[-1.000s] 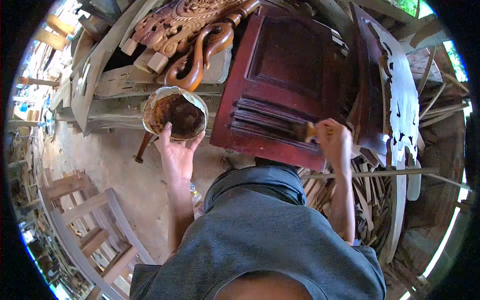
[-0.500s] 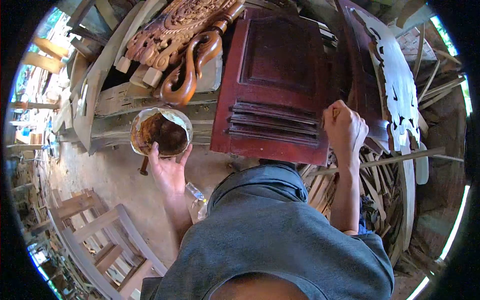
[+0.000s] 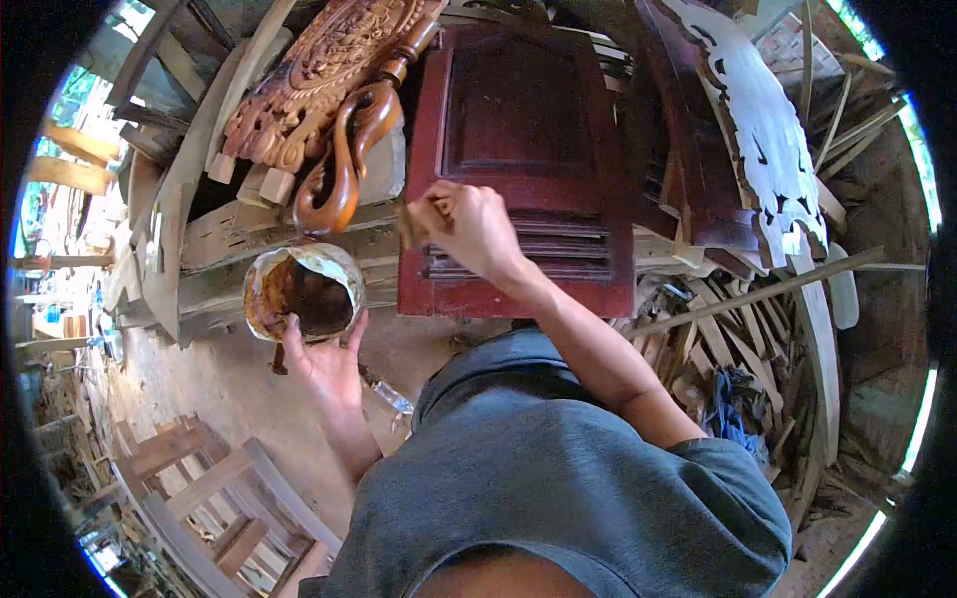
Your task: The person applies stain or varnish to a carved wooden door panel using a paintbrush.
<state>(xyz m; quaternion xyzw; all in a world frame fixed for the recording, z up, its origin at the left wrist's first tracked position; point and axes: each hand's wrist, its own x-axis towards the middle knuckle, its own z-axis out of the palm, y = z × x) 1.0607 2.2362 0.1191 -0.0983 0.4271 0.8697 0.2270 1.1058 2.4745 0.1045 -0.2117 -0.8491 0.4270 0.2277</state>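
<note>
In my left hand [image 3: 327,371] is a round, pale pot [image 3: 339,261] with a ragged rim. Its inside is stained brown and dark, and my thumb lies over the near edge with the fingers spread against the wall. My right hand [image 3: 469,231] is closed above the left side of a dark red wooden door panel [image 3: 518,182]. A small brownish thing shows blurred at its fingertips; what it is I cannot tell. The panel lies in front of me, with a raised arched field and horizontal mouldings near its lower edge.
A carved wooden piece [image 3: 324,70] and a glossy curved wooden part [image 3: 344,164] lie left of the panel. A pale cut-out board [image 3: 763,120] leans at right, above scrap wood [image 3: 733,334]. Chair-like frames [image 3: 214,488] stand lower left, a plastic bottle [image 3: 392,397] beside me.
My right hand has swung left across the panel, from its right edge to its left side. The pot and my left hand sit slightly lower and further left in view.
</note>
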